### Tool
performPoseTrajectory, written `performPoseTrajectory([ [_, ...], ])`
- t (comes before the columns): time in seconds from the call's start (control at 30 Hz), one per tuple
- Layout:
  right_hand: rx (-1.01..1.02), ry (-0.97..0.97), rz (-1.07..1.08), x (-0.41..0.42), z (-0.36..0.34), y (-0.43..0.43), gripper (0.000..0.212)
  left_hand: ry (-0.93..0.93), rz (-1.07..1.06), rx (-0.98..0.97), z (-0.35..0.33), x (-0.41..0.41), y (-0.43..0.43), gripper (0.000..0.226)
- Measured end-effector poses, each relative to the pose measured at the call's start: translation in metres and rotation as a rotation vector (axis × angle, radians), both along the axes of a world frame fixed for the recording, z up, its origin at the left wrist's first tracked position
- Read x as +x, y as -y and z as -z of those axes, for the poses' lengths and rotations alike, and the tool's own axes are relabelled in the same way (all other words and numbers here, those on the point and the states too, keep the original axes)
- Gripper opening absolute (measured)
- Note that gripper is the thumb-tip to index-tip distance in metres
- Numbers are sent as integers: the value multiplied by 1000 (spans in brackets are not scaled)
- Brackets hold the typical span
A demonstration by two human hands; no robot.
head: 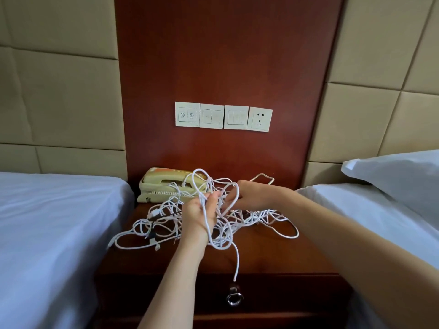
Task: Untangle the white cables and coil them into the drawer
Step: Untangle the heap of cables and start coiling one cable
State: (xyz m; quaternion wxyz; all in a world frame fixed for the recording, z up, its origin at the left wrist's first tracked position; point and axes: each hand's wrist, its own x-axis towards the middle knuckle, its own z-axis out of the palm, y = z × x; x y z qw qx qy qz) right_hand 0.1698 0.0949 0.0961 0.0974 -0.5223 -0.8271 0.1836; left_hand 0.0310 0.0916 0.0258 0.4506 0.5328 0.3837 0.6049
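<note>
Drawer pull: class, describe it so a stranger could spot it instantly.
Find the dark wooden nightstand between the two white beds. On its drawer front, below the cable tangle, hangs the drawer pull. It is the only shiny metal ring there.

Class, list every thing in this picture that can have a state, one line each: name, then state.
white cables: tangled, heaped on the nightstand
left hand: grips cable strands
right hand: holds a cable loop
drawer: closed
telephone: handset on its cradle
wall socket: nothing plugged in
</note>
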Motion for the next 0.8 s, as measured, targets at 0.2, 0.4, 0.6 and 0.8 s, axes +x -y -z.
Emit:
performPoseTrajectory([
  [0.2, -2, -1, 84, 1, 2, 2, 40, 12, 51, 70, -2, 7, 2, 17],
  [0.4, -50, -34, 52, 6, 4, 6, 40, -27, -58, 53, 1, 11, -3, 30],
  [0.6, 100, 73, 172, 32, 3, -1, 24, 60, -182, -18, 5, 4, -14, 29],
  [0.8, 273, 142, 281, 54, 6, -9, 21, 117, -207, -100, 1, -2, -15, 32],
])
